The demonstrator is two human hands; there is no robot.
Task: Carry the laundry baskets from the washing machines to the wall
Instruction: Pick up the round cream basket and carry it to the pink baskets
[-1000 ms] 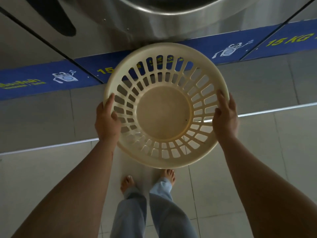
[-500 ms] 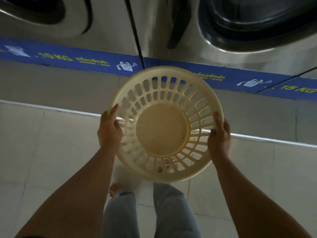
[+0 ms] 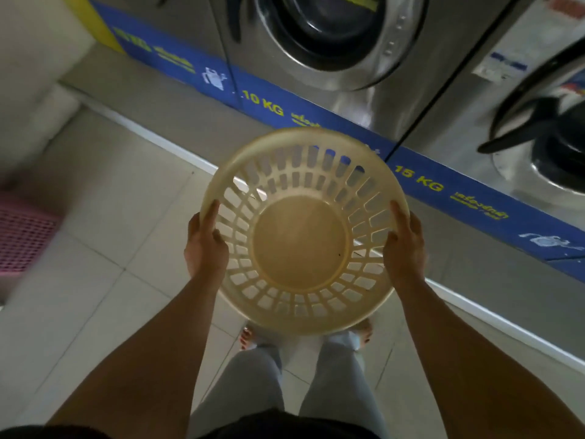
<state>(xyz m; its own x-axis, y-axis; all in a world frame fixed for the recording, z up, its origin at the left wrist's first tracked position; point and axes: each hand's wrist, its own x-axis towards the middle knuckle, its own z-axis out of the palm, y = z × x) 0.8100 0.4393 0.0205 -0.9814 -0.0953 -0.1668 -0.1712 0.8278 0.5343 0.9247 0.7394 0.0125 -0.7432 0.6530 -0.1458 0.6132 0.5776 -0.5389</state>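
I have the basket [image 3: 300, 245] by its rim with both hands: my left hand [image 3: 205, 245] is clamped on the rim's left side, thumb hooked over the top edge and the fingers hidden underneath, and my right hand [image 3: 403, 245] is clamped the same way on the right side. The basket is empty, round, cream and slotted, held clear of the floor [image 3: 126, 217] above my feet, its mouth facing up toward me. Beyond the basket stand the washers [image 3: 332, 42], with a blue strip [image 3: 443, 185] along their base and a raised step between them and the basket. Well to the left of the basket is a blurred pink basket [image 3: 22, 236], and beyond that a pale surface I take for the wall [image 3: 31, 58]. The grips look sound, so I judge a drop unlikely; the bigger risk is that the basket hides my bare feet and the floor just ahead, so I could stub a toe on the step beside it or walk into the pink basket on arrival.
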